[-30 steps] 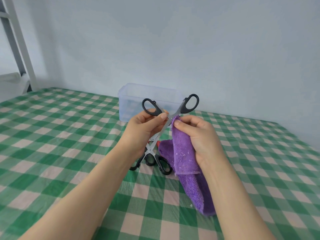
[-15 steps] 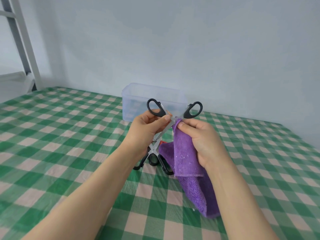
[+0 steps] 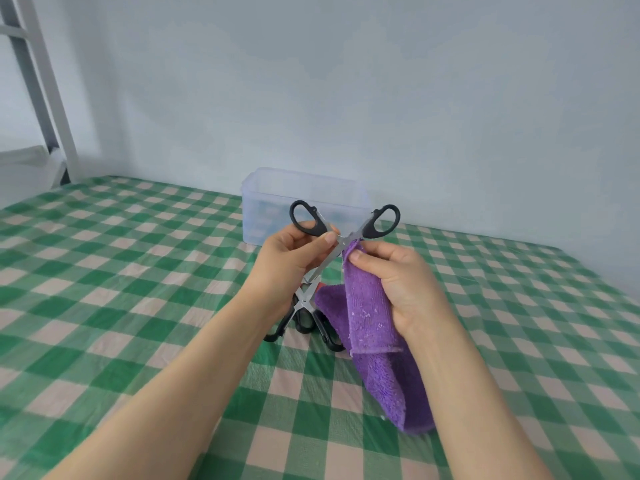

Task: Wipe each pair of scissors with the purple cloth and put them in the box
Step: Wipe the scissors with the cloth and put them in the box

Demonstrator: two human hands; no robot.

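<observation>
Left hand (image 3: 294,261) grips black-handled scissors (image 3: 347,239) in the air, fingers curled round one handle and thumb near the pivot. The handles are spread wide and point up, the blades down. Right hand (image 3: 398,282) pinches the purple cloth (image 3: 367,317) against the blade just below the pivot; the rest of the cloth hangs down to the table. A second pair of scissors (image 3: 304,308) lies open on the green checked tablecloth (image 3: 138,271) under the hands, beside the cloth. Clear plastic box (image 3: 273,199) stands behind, near the wall. White metal frame (image 3: 52,98) at far left.

Box (image 3: 264,207) behind scissors (image 3: 346,239), cloth (image 3: 367,306) right of them
</observation>
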